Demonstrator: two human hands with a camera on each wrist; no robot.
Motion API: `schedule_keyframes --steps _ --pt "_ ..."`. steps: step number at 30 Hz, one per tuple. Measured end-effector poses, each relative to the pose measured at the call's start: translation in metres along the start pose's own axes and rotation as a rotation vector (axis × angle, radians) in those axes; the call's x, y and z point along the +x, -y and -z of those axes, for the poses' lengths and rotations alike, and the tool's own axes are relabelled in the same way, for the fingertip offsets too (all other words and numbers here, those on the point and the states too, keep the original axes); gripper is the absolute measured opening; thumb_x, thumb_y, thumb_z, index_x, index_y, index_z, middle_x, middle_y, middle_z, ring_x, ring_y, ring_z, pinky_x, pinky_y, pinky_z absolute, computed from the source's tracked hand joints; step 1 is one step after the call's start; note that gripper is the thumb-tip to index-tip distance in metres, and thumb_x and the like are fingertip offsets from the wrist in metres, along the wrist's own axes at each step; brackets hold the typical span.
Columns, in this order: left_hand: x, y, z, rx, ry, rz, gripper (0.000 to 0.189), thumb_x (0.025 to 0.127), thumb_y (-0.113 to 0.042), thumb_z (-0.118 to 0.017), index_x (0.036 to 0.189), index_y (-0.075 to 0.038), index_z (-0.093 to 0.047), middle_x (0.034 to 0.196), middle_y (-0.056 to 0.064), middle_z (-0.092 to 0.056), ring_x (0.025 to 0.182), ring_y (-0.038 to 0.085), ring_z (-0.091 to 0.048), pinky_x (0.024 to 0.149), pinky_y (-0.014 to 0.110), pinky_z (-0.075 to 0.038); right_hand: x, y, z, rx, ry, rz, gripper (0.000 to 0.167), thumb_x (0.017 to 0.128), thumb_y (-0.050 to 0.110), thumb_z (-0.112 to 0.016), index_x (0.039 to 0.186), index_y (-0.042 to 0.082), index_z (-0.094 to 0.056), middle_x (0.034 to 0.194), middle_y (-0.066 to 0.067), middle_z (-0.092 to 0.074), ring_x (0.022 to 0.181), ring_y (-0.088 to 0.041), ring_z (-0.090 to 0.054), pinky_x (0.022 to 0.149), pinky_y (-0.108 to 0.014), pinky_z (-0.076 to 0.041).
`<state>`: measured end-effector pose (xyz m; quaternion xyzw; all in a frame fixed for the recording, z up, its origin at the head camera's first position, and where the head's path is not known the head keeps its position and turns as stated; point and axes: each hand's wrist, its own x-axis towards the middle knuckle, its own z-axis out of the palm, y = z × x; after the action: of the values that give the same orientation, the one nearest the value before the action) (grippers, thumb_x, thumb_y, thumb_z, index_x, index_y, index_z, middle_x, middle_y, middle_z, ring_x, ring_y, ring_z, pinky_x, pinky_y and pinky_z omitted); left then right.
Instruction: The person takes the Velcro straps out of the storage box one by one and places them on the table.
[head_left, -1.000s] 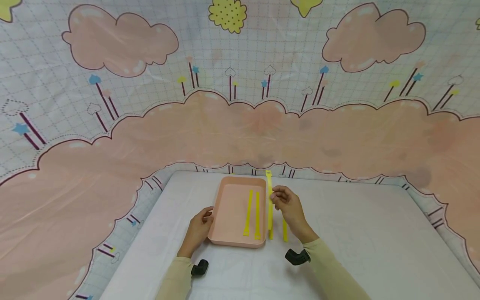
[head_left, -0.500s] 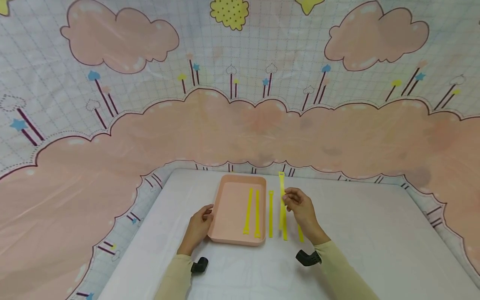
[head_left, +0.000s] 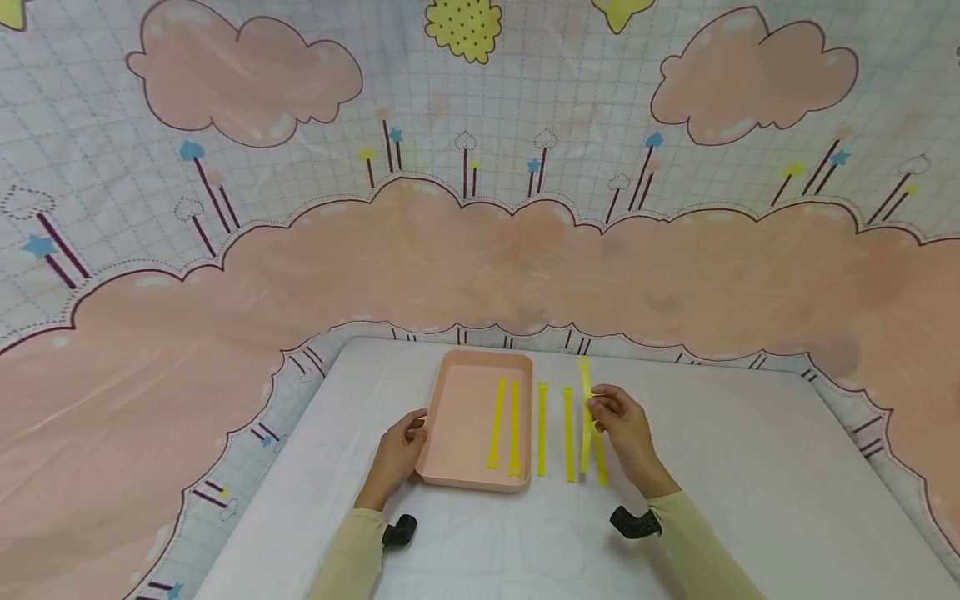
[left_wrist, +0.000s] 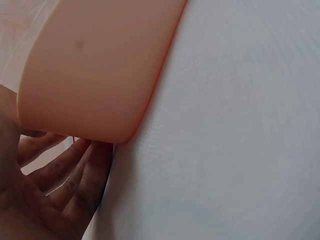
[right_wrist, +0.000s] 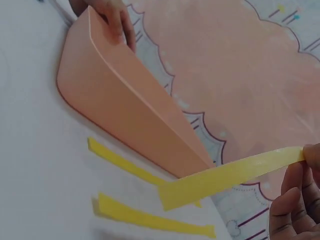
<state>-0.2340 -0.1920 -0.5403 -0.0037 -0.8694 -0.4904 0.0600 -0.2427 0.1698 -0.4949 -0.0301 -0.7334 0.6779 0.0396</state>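
Observation:
My left hand (head_left: 397, 457) grips the left side of a shallow peach tray (head_left: 456, 421); in the left wrist view, several fingers (left_wrist: 82, 175) reach behind the tray wall. Pinched between the thumb and fingertips of my right hand (head_left: 628, 433) is a flat yellow strap (head_left: 586, 417) with a slotted, wider end. Its free end stretches out over the table in the right wrist view, partly overlapping another strap (right_wrist: 120, 159). Two similar straps lie in the tray, one a yellow strap (head_left: 497, 425). Three more, including a strap (head_left: 542, 429) and a partly covered strap (head_left: 602, 462), lie right of it.
A white cloth covers the table (head_left: 735, 467). Behind it hangs a patterned backdrop (head_left: 495, 267) with peach clouds. A black wrist-worn device (head_left: 636, 523) sits at the right sleeve, and another black device (head_left: 400, 531) at the left.
My right hand has moved to the right with the pinched strap, away from the tray edge, uncovering straps on the table. The left hand stays at the tray.

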Motion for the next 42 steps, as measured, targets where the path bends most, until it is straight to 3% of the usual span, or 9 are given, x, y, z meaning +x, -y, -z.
schedule_keyframes --steps 7,13,23,36,42 --pt "0.001 0.002 0.0 0.0 -0.001 0.011 0.039 0.098 -0.012 -0.057 0.136 -0.009 -0.057 0.124 0.019 -0.065 0.111 0.033 -0.065 0.093 0.048 -0.053 0.0 -0.005 0.019 -0.013 -0.021 -0.021 0.032 0.097 0.015 -0.062 0.125 0.002 -0.053 0.093 0.004 -0.064 0.083 -0.013 -0.059 0.069 -0.022 -0.05" --pt "-0.001 0.001 -0.002 0.0 -0.007 0.015 0.038 0.098 -0.011 -0.056 0.136 -0.008 -0.058 0.123 0.02 -0.065 0.111 0.033 -0.065 0.093 0.049 -0.053 -0.004 -0.011 0.035 -0.046 -0.034 -0.031 0.033 0.097 0.017 -0.062 0.125 0.002 -0.053 0.085 0.014 -0.062 0.079 -0.006 -0.057 0.068 -0.022 -0.05" --pt "0.0 0.001 -0.001 0.001 -0.011 0.0 0.038 0.098 -0.012 -0.056 0.135 -0.008 -0.058 0.123 0.02 -0.066 0.11 0.033 -0.066 0.093 0.049 -0.053 -0.007 -0.02 0.056 -0.098 -0.072 -0.041 0.032 0.098 0.017 -0.06 0.125 0.002 -0.053 0.085 0.017 -0.061 0.078 -0.003 -0.057 0.068 -0.02 -0.051" --pt "0.003 0.005 -0.001 -0.005 -0.011 -0.001 0.037 0.097 -0.012 -0.057 0.134 -0.011 -0.059 0.122 0.018 -0.066 0.109 0.031 -0.066 0.092 0.048 -0.053 -0.003 -0.022 0.076 -0.165 -0.01 -0.057 0.038 0.099 0.018 -0.058 0.13 -0.003 -0.05 0.086 0.018 -0.062 0.081 0.001 -0.058 0.068 -0.019 -0.051" --pt "0.003 0.005 -0.002 -0.009 -0.008 0.005 0.037 0.098 -0.012 -0.057 0.135 -0.011 -0.059 0.123 0.018 -0.066 0.11 0.031 -0.065 0.093 0.047 -0.053 0.003 -0.029 0.078 -0.194 0.0 -0.103 0.039 0.099 0.018 -0.059 0.131 -0.002 -0.051 0.091 0.013 -0.065 0.082 0.0 -0.06 0.071 -0.02 -0.053"
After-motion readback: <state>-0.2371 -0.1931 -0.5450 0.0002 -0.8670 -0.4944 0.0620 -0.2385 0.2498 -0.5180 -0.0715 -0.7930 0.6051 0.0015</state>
